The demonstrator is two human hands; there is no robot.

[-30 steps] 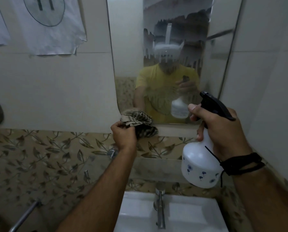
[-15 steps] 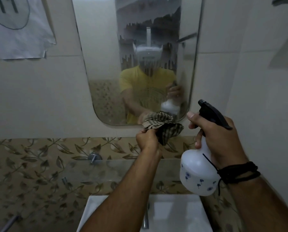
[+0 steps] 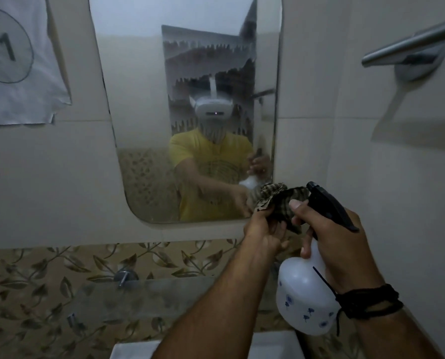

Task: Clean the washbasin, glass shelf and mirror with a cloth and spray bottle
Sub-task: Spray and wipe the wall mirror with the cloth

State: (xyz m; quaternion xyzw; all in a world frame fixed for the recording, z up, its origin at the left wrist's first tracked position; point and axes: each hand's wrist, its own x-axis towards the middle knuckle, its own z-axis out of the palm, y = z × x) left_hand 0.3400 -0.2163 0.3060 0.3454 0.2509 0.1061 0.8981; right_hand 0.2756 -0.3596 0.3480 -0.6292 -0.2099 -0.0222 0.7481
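The wall mirror (image 3: 143, 104) fills the upper middle and looks misted. My left hand (image 3: 264, 229) grips a crumpled checked cloth (image 3: 281, 198) pressed against the mirror's lower right corner. My right hand (image 3: 338, 234) holds a white spray bottle (image 3: 304, 301) with a black trigger head, just right of the cloth, nozzle pointing towards the mirror. The glass shelf (image 3: 143, 296) runs below the mirror, partly behind my left forearm. A strip of the white washbasin (image 3: 133, 351) shows at the bottom edge.
A metal towel bar (image 3: 407, 45) sticks out from the right wall at the top right. A sheet of paper (image 3: 16, 60) with a circled number hangs on the left wall. Leaf-patterned tiles (image 3: 34, 294) run behind the shelf, with a metal shelf bracket (image 3: 124, 277).
My left hand has carried the cloth rightward along the mirror's bottom edge to its lower right corner, close to the bottle. The view has shifted left and up.
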